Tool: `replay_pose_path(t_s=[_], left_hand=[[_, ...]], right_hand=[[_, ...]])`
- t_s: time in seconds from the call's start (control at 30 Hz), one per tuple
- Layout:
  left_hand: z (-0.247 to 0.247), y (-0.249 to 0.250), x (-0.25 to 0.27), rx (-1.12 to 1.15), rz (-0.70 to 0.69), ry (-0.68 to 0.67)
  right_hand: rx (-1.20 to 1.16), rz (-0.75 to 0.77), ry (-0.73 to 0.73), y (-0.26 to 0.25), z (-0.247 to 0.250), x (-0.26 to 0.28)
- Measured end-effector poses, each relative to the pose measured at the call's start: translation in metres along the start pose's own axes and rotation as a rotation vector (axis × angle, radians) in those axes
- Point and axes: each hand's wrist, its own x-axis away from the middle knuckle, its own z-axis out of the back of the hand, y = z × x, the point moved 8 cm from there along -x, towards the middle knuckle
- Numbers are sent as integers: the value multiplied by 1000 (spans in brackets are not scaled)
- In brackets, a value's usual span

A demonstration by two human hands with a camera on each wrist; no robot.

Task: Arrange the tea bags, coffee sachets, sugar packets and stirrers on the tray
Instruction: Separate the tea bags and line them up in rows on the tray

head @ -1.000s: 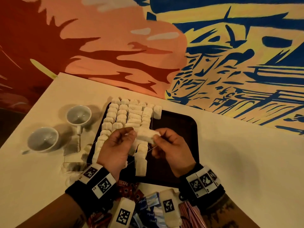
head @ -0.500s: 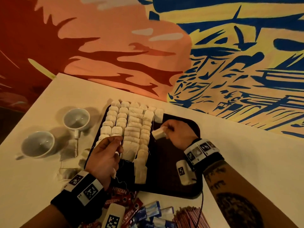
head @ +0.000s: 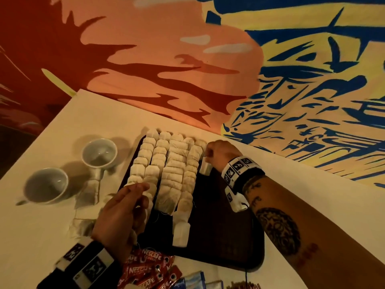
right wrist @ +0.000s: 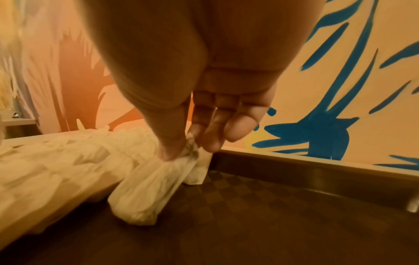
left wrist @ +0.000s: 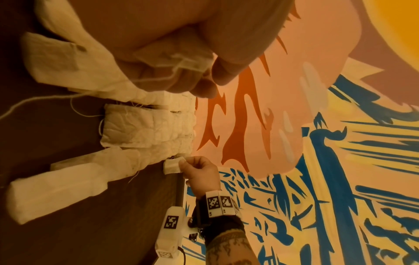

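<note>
Tea bag [right wrist: 145,195] pinched at its crumpled top between thumb and fingertips [right wrist: 211,141] of the right hand [head: 220,153]. Bottom end already down on the dark tray [head: 225,236], just beside the right edge of the packed rows [head: 166,163], upper middle of the head view. Not let go yet.

A second ago: same bag up in both hands at frame centre. Since then carried out to the far end of the rows, so probably going in as the next piece of a new column.

Left hand [head: 123,211] dropped back to the lower-left end of the rows, fingers curled round a spare tea bag [left wrist: 176,59] and its string.

Further out: loose tea bags [head: 91,190] by two cups [head: 99,153] at left. Coffee sachets [head: 145,268], sugar packets [head: 193,278] and stirrers [head: 243,286] along the bottom edge, all off the tray. Guessing plenty left to do.
</note>
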Motion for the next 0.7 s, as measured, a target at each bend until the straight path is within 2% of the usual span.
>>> replay_pose_path(t_s=[0.17,0.33,0.5,0.6,0.7], left_hand=[[2,2,-3,1,-19,17],[-3,-2,-4,49,34,-15],[-20,-1,-1,144,77,-75],[-31,0,1,288,76,-112],[-43,6,3,473,27,-119]], right_hand=[[-42,-34,32,5,4,-12],[-39,-44,39,4,7,-15],[-108,-61,116,-2,20,12],[-388,25,161,-29,25,59],[-805,213,54,-72,13,126]])
